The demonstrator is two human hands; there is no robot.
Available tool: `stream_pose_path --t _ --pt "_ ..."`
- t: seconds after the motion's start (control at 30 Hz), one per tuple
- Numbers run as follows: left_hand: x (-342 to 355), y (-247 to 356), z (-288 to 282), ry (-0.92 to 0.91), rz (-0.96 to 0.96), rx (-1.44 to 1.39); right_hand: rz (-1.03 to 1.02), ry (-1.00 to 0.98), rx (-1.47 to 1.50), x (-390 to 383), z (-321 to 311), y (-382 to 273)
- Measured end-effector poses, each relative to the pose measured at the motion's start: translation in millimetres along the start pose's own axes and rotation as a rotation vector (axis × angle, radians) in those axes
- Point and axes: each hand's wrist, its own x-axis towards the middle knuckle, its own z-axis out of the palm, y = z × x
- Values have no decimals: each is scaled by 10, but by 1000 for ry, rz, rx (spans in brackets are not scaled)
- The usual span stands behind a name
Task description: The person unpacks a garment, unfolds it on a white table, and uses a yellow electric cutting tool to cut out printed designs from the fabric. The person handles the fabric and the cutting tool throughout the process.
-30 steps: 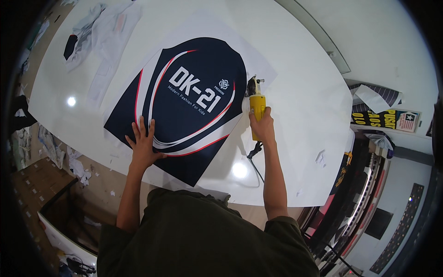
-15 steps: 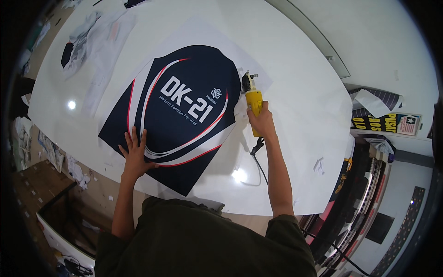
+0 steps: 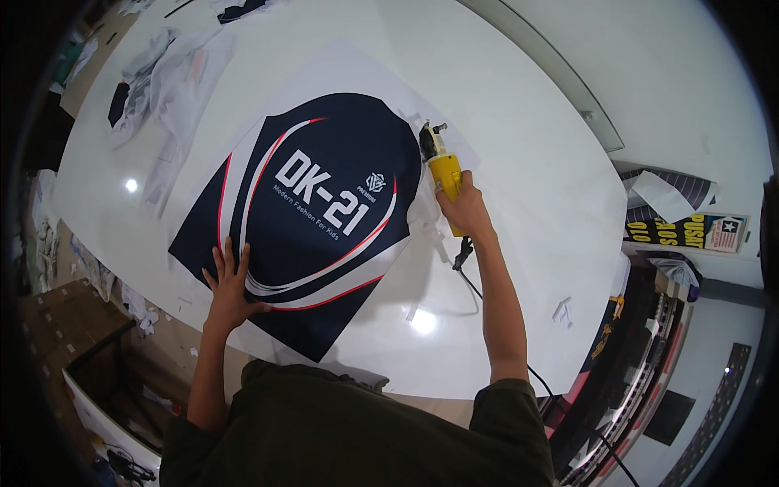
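A dark navy shirt panel (image 3: 341,130) with white and red curved stripes and white lettering lies flat on the white table. My left hand (image 3: 230,292) presses on its lower left part, fingers spread and holding nothing. In my right hand (image 3: 465,207) is a yellow hand-held electric fabric cutter (image 3: 445,172), gripped round the body. The cutter's head meets the panel's curved right edge; the blade itself is too small to make out. Trimmed white scrap (image 3: 423,213) hangs loose along that edge, left of my right hand. White material borders the panel's far side.
Sheer white fabric (image 3: 180,105) lies on the table (image 3: 535,268) at the far left. A black cord (image 3: 471,286) runs from the cutter under my right forearm. A small white scrap (image 3: 563,312) sits at the right. Beyond the right edge is a long machine (image 3: 633,381).
The cutter has advanced a little along the panel's curved right edge, away from me. My left hand keeps its place on the panel. The whole view has shifted slightly.
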Motion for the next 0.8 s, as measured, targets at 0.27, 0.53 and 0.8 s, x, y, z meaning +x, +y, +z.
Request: stream_pose_path --t 0.27,0.53,0.8 --pt "7 -12 24 14 -1 10 0 -80 -32 265 -138 -95" --pt "26 -41 32 17 4 11 -36 -123 -52 515 -225 -147" --pt "29 -68 35 23 15 2 -53 -149 -53 699 -269 -226"
